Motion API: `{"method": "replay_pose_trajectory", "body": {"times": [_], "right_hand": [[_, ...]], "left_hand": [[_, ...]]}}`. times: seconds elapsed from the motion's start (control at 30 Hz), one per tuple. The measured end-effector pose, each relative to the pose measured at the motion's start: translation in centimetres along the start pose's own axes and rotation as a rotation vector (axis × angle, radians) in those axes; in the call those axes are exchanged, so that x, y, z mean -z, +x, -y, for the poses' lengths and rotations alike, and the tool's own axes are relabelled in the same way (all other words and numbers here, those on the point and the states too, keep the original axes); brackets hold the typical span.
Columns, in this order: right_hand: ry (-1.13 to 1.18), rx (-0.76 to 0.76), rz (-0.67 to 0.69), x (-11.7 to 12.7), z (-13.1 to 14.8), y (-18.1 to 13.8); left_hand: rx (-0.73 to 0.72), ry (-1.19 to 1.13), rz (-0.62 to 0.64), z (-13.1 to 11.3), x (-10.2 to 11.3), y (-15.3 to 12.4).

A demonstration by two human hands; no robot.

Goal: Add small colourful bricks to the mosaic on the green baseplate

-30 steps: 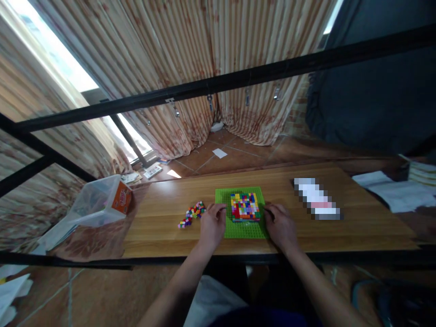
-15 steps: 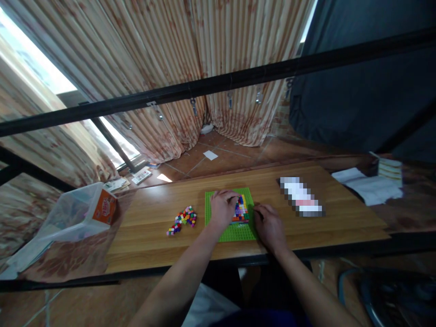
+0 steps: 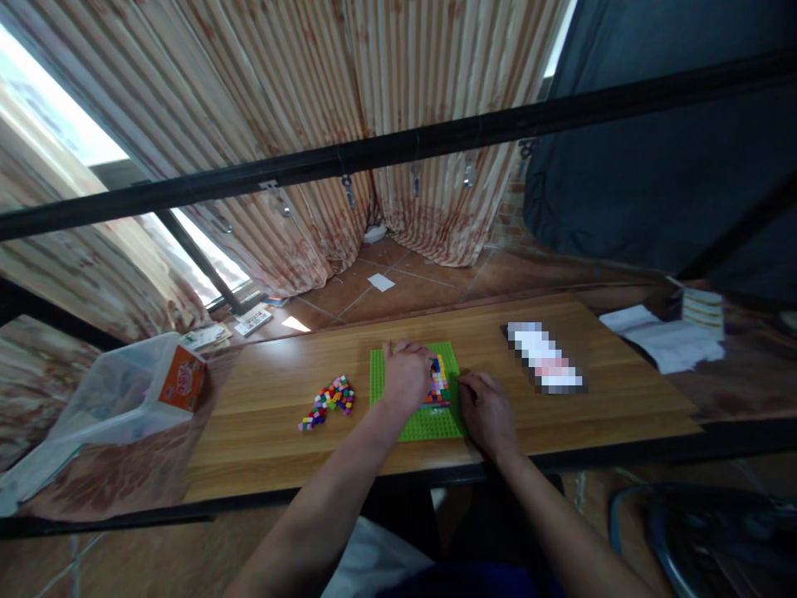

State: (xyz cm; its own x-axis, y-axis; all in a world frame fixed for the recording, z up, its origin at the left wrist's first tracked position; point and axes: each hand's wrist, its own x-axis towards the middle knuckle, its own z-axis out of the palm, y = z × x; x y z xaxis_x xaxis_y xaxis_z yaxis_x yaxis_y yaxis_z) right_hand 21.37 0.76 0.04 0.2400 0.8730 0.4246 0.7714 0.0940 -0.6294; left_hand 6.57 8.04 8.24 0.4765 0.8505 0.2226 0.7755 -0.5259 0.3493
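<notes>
A green studded baseplate (image 3: 429, 425) lies on the wooden table (image 3: 560, 415) in front of me. A block of small multicoloured bricks (image 3: 439, 384) is built on it. My left hand (image 3: 406, 375) lies palm-down on top of that block and hides most of it. Resting at the plate's right edge is my right hand (image 3: 486, 410), fingers curled, touching the side of the brick block. A loose pile of small coloured bricks (image 3: 327, 401) sits on the table to the left of the plate.
A clear plastic tub with an orange label (image 3: 134, 386) stands at the left end of the table. A blurred flat object (image 3: 545, 357) lies to the right, papers (image 3: 660, 340) beyond it. Black frame bars cross the view above. Curtains hang behind.
My left hand has moved from the left edge of the plate up onto the brick block. My right hand stays at the plate's right side. The view has shifted slightly.
</notes>
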Motion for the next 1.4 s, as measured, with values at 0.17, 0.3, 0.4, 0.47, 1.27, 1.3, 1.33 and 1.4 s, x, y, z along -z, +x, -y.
{"method": "replay_pose_trajectory", "body": {"times": [0.17,0.3,0.4,0.47,1.27,1.3,1.33,1.4], "right_hand": [[0.017,-0.006,0.009,0.1,0.1,0.0],[0.023,-0.010,0.002,0.0,0.1,-0.1],[0.030,-0.001,0.001,0.0,0.0,-0.1],[0.023,-0.006,0.000,0.0,0.0,-0.1],[-0.021,0.013,0.002,-0.1,-0.4,-0.1],[-0.020,0.016,0.001,-0.1,-0.4,0.0],[-0.018,0.017,0.003,-0.1,-0.3,0.0],[-0.017,0.009,0.011,-0.1,-0.3,0.0]], "left_hand": [[-0.056,0.174,0.082,-1.2,0.9,0.3],[-0.060,0.218,0.097,-2.5,1.3,0.6],[-0.026,0.188,0.077,-2.8,1.2,0.8],[0.013,0.146,0.066,-2.5,1.1,0.9],[0.301,-0.591,0.212,2.7,-1.5,2.4],[0.304,-0.591,0.214,2.7,-1.6,2.5],[0.307,-0.590,0.216,2.8,-1.6,2.5],[0.311,-0.589,0.217,2.8,-1.6,2.5]]}}
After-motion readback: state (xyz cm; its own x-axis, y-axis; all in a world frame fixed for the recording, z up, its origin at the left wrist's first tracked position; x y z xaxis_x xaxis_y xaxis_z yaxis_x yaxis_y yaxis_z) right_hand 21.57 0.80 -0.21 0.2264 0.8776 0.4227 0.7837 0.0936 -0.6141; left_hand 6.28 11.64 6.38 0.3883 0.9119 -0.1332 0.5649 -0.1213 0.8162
